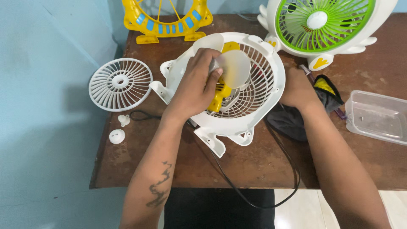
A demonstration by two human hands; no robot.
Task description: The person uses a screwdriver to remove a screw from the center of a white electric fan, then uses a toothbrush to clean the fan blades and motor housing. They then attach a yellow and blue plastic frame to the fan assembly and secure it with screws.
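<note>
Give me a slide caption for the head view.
Left hand grips translucent fan blade inside white fan housing; right hand steadies its rim.

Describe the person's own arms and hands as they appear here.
Both forearms are bare: no sleeves, gloves, watch or rings show. The left hand belongs to an arm bearing a dark, curling tattoo on the forearm. The right hand and its arm carry no visible markings.
</note>
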